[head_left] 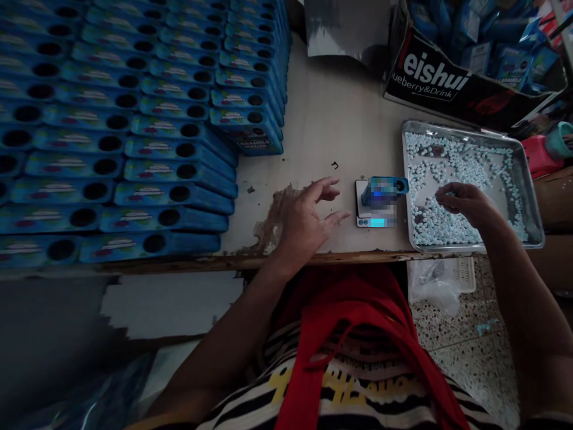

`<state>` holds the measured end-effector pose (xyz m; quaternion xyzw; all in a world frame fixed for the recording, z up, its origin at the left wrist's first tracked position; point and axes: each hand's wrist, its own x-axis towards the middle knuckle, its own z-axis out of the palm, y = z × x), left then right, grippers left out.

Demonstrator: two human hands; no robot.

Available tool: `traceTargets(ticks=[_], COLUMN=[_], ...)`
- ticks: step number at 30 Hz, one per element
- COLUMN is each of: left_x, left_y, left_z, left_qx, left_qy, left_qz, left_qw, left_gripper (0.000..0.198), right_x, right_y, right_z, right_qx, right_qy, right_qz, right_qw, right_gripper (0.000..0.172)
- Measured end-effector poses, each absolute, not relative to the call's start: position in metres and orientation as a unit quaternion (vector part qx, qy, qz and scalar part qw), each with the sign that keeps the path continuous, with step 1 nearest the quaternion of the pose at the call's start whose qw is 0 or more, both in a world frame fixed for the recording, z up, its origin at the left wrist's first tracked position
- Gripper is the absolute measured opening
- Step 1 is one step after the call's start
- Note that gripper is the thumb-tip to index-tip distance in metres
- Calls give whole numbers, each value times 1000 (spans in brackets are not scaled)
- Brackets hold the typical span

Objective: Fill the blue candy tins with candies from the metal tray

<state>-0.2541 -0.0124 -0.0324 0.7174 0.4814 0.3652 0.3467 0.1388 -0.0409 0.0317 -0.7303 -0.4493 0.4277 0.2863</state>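
On a small white digital scale point(363, 210) stands a blue box point(380, 190) with a dark round opening near its end. My left hand point(311, 215) hovers over the table to the left of the scale, fingers apart and holding nothing. Over the metal tray point(406, 179), my right hand point(463, 202) has its fingers drawn together; whatever is between them is too small to make out. Pale blue candies point(443, 233) are spread across the tray beneath that hand.
Stacked blue boxes point(174, 149) fill the table's left side. A black carton point(430, 83) full of blue packs stands at the back right. Beyond the tray's right side is a pink object point(539, 156) with a teal cup point(559, 141). The wooden table edge point(358, 258) runs in front.
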Motion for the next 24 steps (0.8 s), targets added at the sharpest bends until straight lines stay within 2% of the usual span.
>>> traceTargets(ticks=[2, 4, 7, 10, 14, 16, 20, 24], left_x=[-233, -210, -183, -168, -144, -125, -88, -69], left_y=[-5, 2, 15, 34, 61, 71, 80, 83], left_z=[-44, -56, -64, -51, -6, 17, 43, 41], left_qx=[691, 687, 717, 773, 876, 908, 936, 939], left_qy=[486, 486, 454, 397, 294, 237, 169, 164], left_qz=[383, 390, 366, 342, 299, 283, 247, 222], left_qw=[373, 375, 383, 358, 236, 198, 185, 203], left_gripper=[68, 68, 45, 28, 35, 39, 36, 36], right_x=[131, 128, 129, 124, 107, 101, 107, 115], right_y=[-32, -26, -24, -32, -35, -30, -17, -12], right_z=[36, 37, 33, 20, -6, -16, -25, -27], right_qx=[-724, -736, -734, -721, -682, -633, -553, -506], right_qy=[-486, -521, -577, -575, -362, -231, -39, 42], right_qz=[409, 358, 285, 268, 425, 520, 644, 684], right_qw=[268, 244, 216, 278, 472, 525, 527, 523], right_gripper=[32, 25, 19, 22, 34, 37, 48, 51])
